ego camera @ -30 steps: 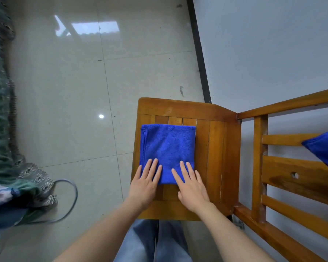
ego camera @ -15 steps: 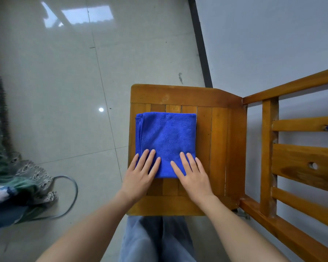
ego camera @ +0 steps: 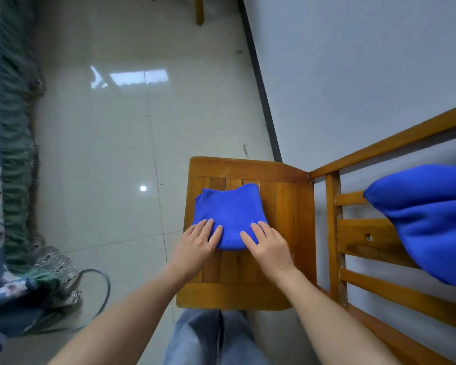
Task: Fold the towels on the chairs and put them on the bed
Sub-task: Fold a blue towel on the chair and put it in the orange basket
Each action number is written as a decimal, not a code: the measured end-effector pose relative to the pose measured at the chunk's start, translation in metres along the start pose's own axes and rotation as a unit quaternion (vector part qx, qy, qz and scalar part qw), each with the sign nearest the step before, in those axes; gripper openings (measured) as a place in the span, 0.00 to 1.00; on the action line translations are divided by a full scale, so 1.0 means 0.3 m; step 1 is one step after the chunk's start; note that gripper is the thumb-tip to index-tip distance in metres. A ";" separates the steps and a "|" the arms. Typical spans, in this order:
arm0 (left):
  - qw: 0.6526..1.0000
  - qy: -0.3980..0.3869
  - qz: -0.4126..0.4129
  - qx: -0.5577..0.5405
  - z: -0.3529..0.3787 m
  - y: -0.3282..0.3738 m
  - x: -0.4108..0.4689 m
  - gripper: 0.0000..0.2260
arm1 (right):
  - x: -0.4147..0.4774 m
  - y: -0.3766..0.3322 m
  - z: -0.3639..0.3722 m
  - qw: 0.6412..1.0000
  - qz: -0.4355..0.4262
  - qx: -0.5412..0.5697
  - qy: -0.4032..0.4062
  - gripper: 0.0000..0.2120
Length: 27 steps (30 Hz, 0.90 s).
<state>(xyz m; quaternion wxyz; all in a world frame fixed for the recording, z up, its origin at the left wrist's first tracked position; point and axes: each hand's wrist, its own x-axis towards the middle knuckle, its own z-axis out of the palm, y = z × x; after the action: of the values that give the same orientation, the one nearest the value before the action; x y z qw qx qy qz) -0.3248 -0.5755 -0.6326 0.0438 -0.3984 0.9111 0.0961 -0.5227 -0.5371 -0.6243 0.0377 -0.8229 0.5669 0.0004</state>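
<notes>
Denim legs (ego camera: 216, 338) show just below the wooden chair seat (ego camera: 287, 206). On that seat, the left hand (ego camera: 195, 246) and right hand (ego camera: 270, 246) lie flat on the near corners of the folded blue towel (ego camera: 229, 212), fingers straight and close together. Can't tell where the thumbs are. The towel sits on the seat's middle slats. Right of the seat, a second blue towel (ego camera: 427, 219) hangs over the chair back (ego camera: 366, 238). Far left of the seat is the patterned bed cover (ego camera: 13, 180).
</notes>
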 end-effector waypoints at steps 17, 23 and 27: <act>0.965 0.239 0.020 0.108 -0.948 0.028 0.071 0.33 | 0.167 0.153 -0.921 0.956 -0.064 -0.115 0.261 0.28; 0.925 0.340 0.035 0.164 -1.241 0.051 0.073 0.31 | 0.172 0.186 -1.229 0.921 -0.092 -0.159 0.343 0.29; 0.898 0.386 0.039 0.206 -1.376 0.057 0.043 0.30 | 0.181 0.181 -1.375 0.895 -0.126 -0.176 0.390 0.31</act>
<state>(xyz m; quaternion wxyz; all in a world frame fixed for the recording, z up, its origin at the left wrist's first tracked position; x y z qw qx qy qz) -0.3473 -0.6601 -0.2288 -0.2343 -0.3503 0.8707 -0.2536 -0.5714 -0.6329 -0.2186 -0.3322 -0.8145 0.4186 -0.2257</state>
